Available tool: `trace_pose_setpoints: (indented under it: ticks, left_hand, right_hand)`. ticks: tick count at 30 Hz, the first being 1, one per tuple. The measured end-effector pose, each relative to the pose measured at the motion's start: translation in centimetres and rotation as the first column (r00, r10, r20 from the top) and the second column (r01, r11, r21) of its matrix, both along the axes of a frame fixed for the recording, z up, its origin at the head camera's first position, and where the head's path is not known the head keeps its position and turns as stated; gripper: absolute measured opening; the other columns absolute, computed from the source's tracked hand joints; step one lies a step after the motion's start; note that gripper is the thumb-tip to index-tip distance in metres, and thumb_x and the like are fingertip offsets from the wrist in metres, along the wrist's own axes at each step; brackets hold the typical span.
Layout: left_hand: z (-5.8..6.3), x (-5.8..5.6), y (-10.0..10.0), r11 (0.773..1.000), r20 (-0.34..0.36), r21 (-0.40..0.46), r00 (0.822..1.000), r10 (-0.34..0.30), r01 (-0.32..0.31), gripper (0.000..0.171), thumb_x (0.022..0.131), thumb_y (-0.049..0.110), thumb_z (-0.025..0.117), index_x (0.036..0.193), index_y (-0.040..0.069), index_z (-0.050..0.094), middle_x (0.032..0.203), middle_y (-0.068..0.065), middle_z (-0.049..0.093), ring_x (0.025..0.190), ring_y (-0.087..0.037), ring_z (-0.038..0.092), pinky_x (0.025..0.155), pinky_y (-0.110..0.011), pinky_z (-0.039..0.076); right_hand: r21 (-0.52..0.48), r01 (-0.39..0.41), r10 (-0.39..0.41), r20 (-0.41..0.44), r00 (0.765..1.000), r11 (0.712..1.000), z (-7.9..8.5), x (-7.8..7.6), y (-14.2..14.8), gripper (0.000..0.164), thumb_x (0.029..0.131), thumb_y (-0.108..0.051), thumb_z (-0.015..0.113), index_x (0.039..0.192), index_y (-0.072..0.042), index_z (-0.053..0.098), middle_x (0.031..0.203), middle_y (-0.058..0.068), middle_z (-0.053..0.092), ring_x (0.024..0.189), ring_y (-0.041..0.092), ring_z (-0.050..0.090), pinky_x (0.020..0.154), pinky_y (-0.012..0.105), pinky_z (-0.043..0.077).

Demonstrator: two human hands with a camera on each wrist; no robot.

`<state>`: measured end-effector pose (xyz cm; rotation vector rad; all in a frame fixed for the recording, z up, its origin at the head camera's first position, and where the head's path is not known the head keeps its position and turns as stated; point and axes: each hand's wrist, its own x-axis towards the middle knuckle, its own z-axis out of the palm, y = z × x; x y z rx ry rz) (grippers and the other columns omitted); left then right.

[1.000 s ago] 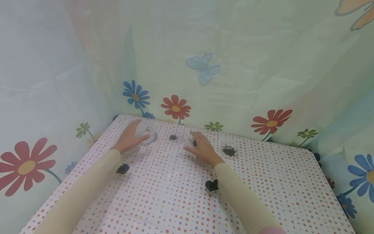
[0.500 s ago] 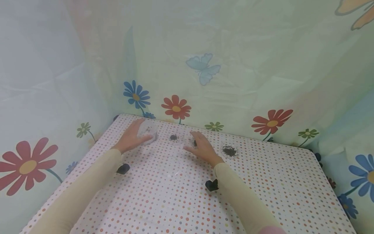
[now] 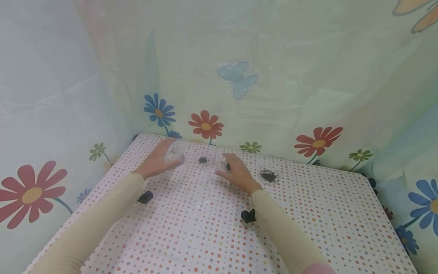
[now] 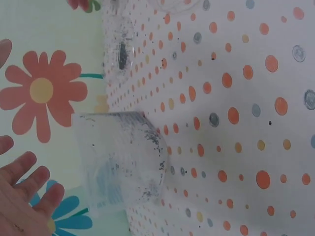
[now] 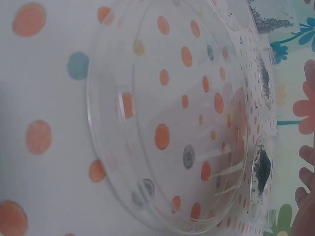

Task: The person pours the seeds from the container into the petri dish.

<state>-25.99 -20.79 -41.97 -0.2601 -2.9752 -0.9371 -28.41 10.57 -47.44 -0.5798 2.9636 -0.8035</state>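
Observation:
At the far left of the table, my left hand (image 3: 159, 160) is spread beside a clear plastic container (image 3: 175, 152) with dark specks on its inner wall. In the left wrist view its fingers (image 4: 29, 182) look apart from that container (image 4: 120, 162); whether any part of the hand touches it I cannot tell. My right hand (image 3: 237, 173) hovers with relaxed fingers at a small clear dish of dark granules (image 5: 263, 169), which it partly hides in the head view. Nothing is held in it. Nearer to me lies a clear round dish or lid (image 3: 198, 194), also large in the right wrist view.
Another dark granule heap (image 3: 202, 160) in a small clear dish sits between the hands. A wider dark heap (image 3: 268, 176) lies right of the right hand. Black wrist devices (image 3: 248, 216) are on both arms. A flowered sheet (image 3: 280, 95) hangs behind the dotted table (image 3: 325, 220).
My left hand has shifted slightly right, further over the clear container, which stays about in place. The right hand has not visibly moved.

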Motion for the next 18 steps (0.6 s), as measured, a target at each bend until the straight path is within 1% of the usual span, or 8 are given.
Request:
trace_pose_setpoints:
  ticks: [4, 7, 9, 13, 15, 18]
  left_hand:
    - [0.2, 0.1, 0.4, 0.999, 0.000, 0.007, 0.999, -0.032, 0.032, 0.086, 0.075, 0.063, 0.059, 0.144, 0.036, 0.016, 0.154, 0.005, 0.016, 0.142, -0.025, 0.016, 0.107, -0.061, 0.024]
    - [0.2, 0.2, 0.7, 0.999, 0.000, 0.015, 0.999, -0.047, 0.047, 0.085, 0.075, 0.058, 0.062, 0.144, 0.037, 0.016, 0.154, 0.005, 0.016, 0.142, -0.025, 0.016, 0.107, -0.059, 0.024]
    - [0.2, 0.3, 0.9, 0.998, 0.003, 0.011, 0.999, -0.054, 0.054, 0.086, 0.074, 0.060, 0.062, 0.144, 0.037, 0.016, 0.153, 0.005, 0.016, 0.141, -0.025, 0.017, 0.107, -0.059, 0.026]
    - [0.3, 0.6, 1.4, 0.998, 0.020, 0.009, 0.998, -0.066, 0.066, 0.090, 0.070, 0.068, 0.060, 0.144, 0.038, 0.016, 0.153, 0.005, 0.018, 0.141, -0.024, 0.018, 0.106, -0.059, 0.028]
    - [0.4, 0.7, 1.6, 0.996, 0.022, 0.002, 0.996, -0.085, 0.085, 0.092, 0.069, 0.071, 0.057, 0.144, 0.038, 0.015, 0.153, 0.006, 0.017, 0.141, -0.024, 0.018, 0.106, -0.058, 0.028]
    - [0.4, 1.0, 1.9, 0.994, 0.026, 0.013, 0.994, -0.108, 0.108, 0.091, 0.069, 0.071, 0.057, 0.143, 0.039, 0.015, 0.153, 0.008, 0.018, 0.141, -0.022, 0.018, 0.106, -0.058, 0.027]
  right_hand:
    - [0.002, 0.003, -0.003, 0.005, 1.000, 1.000, -0.1, 0.0, 0.0, 0.087, 0.075, -0.071, 0.051, 0.143, -0.023, 0.026, 0.150, 0.005, 0.027, 0.140, 0.027, 0.021, 0.112, 0.050, 0.023]
    - [0.001, 0.001, -0.001, 0.006, 1.000, 1.000, -0.1, -0.1, 0.1, 0.087, 0.075, -0.072, 0.050, 0.143, -0.024, 0.026, 0.150, 0.006, 0.027, 0.140, 0.027, 0.021, 0.112, 0.051, 0.024]
    - [0.001, 0.001, -0.001, 0.005, 1.000, 1.000, -0.1, -0.1, 0.1, 0.088, 0.074, -0.073, 0.049, 0.143, -0.024, 0.026, 0.150, 0.005, 0.027, 0.140, 0.027, 0.021, 0.112, 0.051, 0.024]
    - [-0.003, -0.001, 0.001, 0.006, 1.000, 1.000, -0.1, -0.1, 0.1, 0.089, 0.073, -0.075, 0.048, 0.143, -0.024, 0.027, 0.150, 0.005, 0.027, 0.140, 0.027, 0.021, 0.112, 0.051, 0.023]
    - [-0.002, -0.004, 0.004, 0.003, 1.000, 1.000, -0.1, -0.1, 0.1, 0.089, 0.073, -0.075, 0.049, 0.143, -0.024, 0.027, 0.150, 0.005, 0.027, 0.140, 0.026, 0.022, 0.112, 0.051, 0.024]
    - [-0.008, -0.013, 0.013, -0.003, 1.000, 1.000, -0.2, -0.1, 0.1, 0.088, 0.074, -0.073, 0.049, 0.143, -0.023, 0.027, 0.150, 0.005, 0.027, 0.139, 0.027, 0.022, 0.112, 0.051, 0.024]
